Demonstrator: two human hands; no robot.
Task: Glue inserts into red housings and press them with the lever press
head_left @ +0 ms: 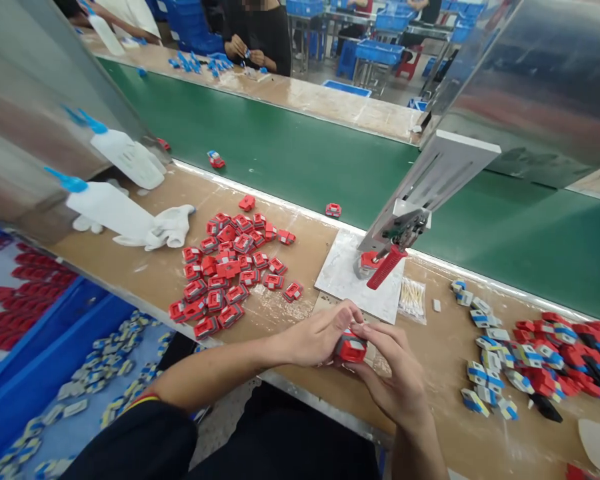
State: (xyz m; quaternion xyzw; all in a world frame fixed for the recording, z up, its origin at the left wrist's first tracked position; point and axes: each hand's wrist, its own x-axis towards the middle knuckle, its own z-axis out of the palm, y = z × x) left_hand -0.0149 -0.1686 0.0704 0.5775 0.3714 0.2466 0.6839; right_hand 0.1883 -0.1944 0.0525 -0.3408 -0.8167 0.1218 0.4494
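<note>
Near the bench's front edge, a small red and grey plastic toy car part (353,348) is held between my two hands. My left hand (321,333) closes on its left side, with the thumb and fingers near its top. My right hand (394,363) grips it from the right, fingers over the top and thumb below. Just beyond them, a toggle clamp with a red handle (387,267) stands on a white plate (340,267). Another red part (367,261) sits beneath the clamp. My fingers hide some of the held part.
Many red parts (227,267) lie in a heap on the left. White-and-blue and red pieces (540,353) are piled on the right. Cotton swabs (412,299) lie beside the plate. Glue bottles (110,208) and blue bins (80,353) are at left. Behind runs a green conveyor (290,153); a co-worker (257,37) sits across it.
</note>
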